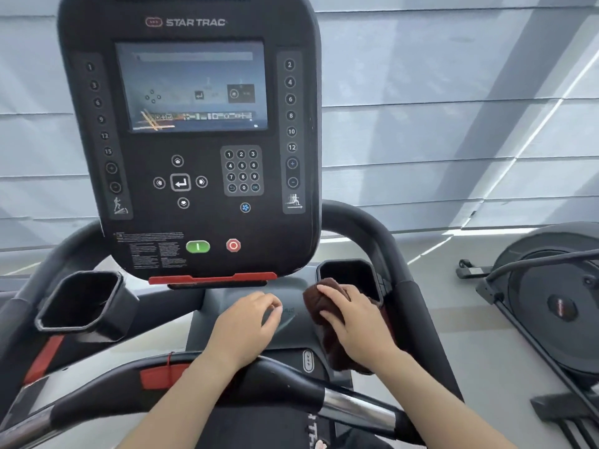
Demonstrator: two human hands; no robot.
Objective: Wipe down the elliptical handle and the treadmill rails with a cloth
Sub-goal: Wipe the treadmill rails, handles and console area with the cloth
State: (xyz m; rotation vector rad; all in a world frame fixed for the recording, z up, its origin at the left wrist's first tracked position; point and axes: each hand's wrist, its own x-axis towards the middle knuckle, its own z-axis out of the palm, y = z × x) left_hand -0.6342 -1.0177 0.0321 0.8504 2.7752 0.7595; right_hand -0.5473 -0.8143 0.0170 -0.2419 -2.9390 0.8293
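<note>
I stand at a black treadmill, facing its console [191, 140]. My right hand [353, 322] presses a dark brown cloth [316, 298] onto the grey deck just below the right cup holder [348, 277]. My left hand [249, 319] rests on the same deck under the console, fingers loosely curled, holding nothing. The right rail [366, 228] arches up beside the console and runs down past my right hand. The left rail [64, 251] curves off to the left. A front crossbar [285, 384] with chrome grips passes under both forearms.
A left cup holder [81, 306] sticks out at the left. An elliptical machine [551, 286] with a round black flywheel housing stands on the floor to the right. Grey window blinds fill the background. A red safety clip bar [210, 278] sits under the console.
</note>
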